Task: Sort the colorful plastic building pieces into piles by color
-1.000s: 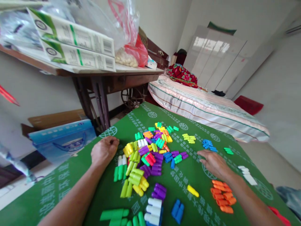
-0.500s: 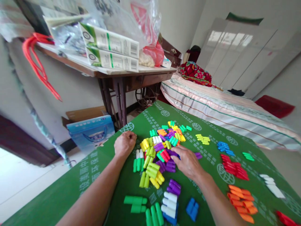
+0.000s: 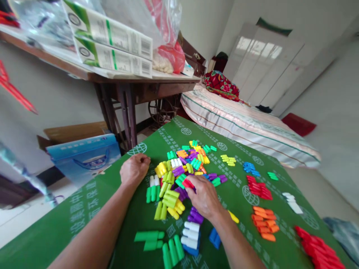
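In the head view a mixed pile of bullet-shaped plastic pieces, joined in small rows, lies on a green printed tabletop (image 3: 92, 213). My right hand (image 3: 203, 196) reaches into the pile's near right side, its thumb and fingers closed on a red plastic piece (image 3: 188, 183). Beside that piece are green pieces (image 3: 180, 181) and purple pieces (image 3: 182, 193). My left hand (image 3: 134, 170) rests on the table left of the pile, fingers curled, with nothing visible in them. Lime-green pieces (image 3: 171, 198) and white-tipped green pieces (image 3: 153, 194) lie between the hands.
Groups sorted by colour lie to the right: blue (image 3: 251, 169), red (image 3: 258, 188), orange (image 3: 265, 223) and white (image 3: 292, 203). Loose green pieces (image 3: 173, 252) lie at the front. A wooden table (image 3: 165, 87) with cartons stands behind left; a bed (image 3: 246, 119) is beyond.
My right hand has shifted from the purple pieces onto the red piece. A yellow piece now shows beside my right forearm. The view has turned right; my left hand keeps its place.
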`<state>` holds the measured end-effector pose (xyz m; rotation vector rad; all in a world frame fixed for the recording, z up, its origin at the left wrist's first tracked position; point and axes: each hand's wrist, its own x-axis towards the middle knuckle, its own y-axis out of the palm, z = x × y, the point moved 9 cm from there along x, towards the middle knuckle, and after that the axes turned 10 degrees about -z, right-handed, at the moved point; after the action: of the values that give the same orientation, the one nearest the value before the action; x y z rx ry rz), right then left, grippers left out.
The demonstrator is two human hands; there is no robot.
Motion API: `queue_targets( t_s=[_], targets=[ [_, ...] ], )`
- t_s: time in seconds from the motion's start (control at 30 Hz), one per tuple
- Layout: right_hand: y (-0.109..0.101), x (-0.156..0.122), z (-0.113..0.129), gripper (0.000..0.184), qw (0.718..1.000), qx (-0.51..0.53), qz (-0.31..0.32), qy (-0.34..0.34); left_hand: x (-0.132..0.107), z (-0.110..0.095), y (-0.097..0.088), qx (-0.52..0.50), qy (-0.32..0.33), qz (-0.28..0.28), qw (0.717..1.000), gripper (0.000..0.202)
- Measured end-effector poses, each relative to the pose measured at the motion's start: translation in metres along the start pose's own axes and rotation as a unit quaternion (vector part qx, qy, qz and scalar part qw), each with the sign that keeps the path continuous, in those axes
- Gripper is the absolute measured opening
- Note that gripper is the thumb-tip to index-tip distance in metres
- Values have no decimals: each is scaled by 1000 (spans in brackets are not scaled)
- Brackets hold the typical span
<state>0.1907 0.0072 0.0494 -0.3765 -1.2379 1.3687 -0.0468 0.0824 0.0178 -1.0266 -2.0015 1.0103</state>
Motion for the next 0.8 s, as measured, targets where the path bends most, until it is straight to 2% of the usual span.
queue_targets(
  t_s=[0.17, 0.3, 0.43, 0.63, 0.7, 0.8],
  targets=[
    [-22, -29, -18, 29, 999, -4, -17, 41, 3, -4, -1, 18, -3, 16, 1000, 40],
    [-48, -66, -53, 31, 996, -37, -18, 76, 5, -3, 0, 38, -8, 16, 999, 41],
    [-80, -107, -89, 30, 988, -82, -53, 118, 9, -4, 1, 59, -1, 15, 998, 44],
    [-111, -172, -122, 30, 974, -129, -92, 163, 14, -6, 1, 97, -3, 27, 995, 49],
    [-127, -194, -137, 31, 967, -154, -105, 174, 15, -8, 1, 110, -2, 35, 993, 49],
    [-162, -224, -169, 34, 954, -199, -117, 190, 15, -10, 1, 113, 1, 35, 993, 50]
  ],
)
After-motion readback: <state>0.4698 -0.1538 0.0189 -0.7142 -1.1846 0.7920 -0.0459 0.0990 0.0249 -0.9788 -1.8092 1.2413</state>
